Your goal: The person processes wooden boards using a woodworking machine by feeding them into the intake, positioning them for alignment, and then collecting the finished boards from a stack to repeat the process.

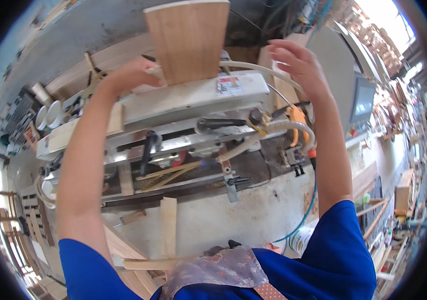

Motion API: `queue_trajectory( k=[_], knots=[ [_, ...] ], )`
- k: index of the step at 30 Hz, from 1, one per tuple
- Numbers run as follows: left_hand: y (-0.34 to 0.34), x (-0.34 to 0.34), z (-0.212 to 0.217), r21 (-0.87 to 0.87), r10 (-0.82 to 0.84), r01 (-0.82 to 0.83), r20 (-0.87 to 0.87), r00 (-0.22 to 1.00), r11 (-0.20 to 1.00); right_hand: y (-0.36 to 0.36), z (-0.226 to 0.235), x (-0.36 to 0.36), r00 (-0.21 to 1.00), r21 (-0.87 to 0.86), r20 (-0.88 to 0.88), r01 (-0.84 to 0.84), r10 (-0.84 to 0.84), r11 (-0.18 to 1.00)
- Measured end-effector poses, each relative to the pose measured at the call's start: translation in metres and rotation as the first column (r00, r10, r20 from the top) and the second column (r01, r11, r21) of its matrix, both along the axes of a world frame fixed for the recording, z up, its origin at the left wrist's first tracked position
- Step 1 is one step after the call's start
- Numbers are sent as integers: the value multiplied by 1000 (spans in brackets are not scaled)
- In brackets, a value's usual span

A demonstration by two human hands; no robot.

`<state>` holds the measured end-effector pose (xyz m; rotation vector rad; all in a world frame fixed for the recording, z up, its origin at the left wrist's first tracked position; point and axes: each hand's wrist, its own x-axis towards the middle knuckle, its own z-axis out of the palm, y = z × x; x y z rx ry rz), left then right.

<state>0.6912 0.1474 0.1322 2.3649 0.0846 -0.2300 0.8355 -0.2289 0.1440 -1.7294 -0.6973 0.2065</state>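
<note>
A wide, flat wooden board [187,42] stands upright on the white top beam of a machine [193,95]. My left hand [136,76] is at the board's lower left edge with its fingers curled inward. Something whitish shows at those fingertips, too blurred to name. To the right of the board, my right hand [297,65] is raised in the air with fingers apart, holding nothing and not touching the board. A pale hose [266,70] runs between the board and that hand.
Black clamp levers [218,124] stick out along the machine's front. An orange air gun [298,125] hangs beside my right forearm. Pale wood strips [168,225] lie below. A control screen [362,100] stands to the right, white cups [48,115] to the left.
</note>
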Motion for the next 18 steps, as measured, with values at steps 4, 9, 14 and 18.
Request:
queue_trajectory(
  k=[4, 9, 14, 18],
  knots=[
    [12, 14, -12, 194, -69, 71, -16, 997, 979, -163, -61, 9, 839, -45, -283, 472, -464, 880],
    [8, 13, -22, -20, -56, 58, 70, 996, 998, -264, -162, -51, 787, -499, -468, 141, -403, 855],
    [26, 11, -22, 80, -29, 28, 3, 1000, 996, -229, -179, -100, 720, -536, -553, 78, -420, 840],
    [12, 13, -12, 163, -22, 21, 6, 1000, 986, -254, -196, -112, 680, -524, -610, 40, -407, 851]
  ],
)
